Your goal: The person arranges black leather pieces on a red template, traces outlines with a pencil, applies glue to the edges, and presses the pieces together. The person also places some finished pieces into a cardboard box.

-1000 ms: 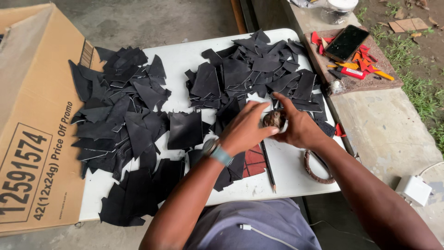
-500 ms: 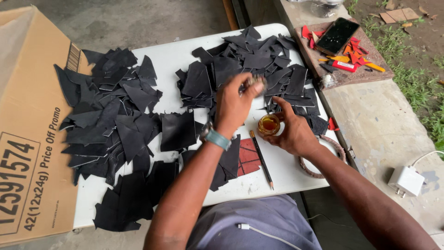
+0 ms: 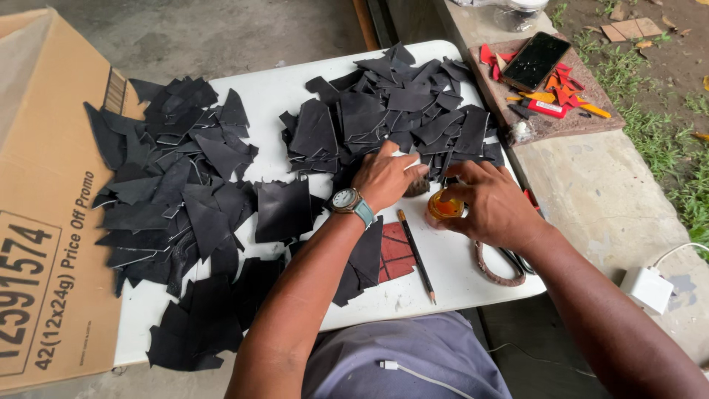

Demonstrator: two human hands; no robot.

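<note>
A large cardboard box [image 3: 44,214] stands at the left edge of the white worktop [image 3: 450,273], which carries two heaps of black leather scraps [image 3: 185,192]. The right hand [image 3: 491,203] is closed around a small jar of amber liquid [image 3: 444,208] near the worktop's right edge. The left hand [image 3: 384,177], wearing a wristwatch [image 3: 348,201], pinches a small dark lid [image 3: 416,188] just beside the jar. A pencil [image 3: 416,255] lies nearby.
</note>
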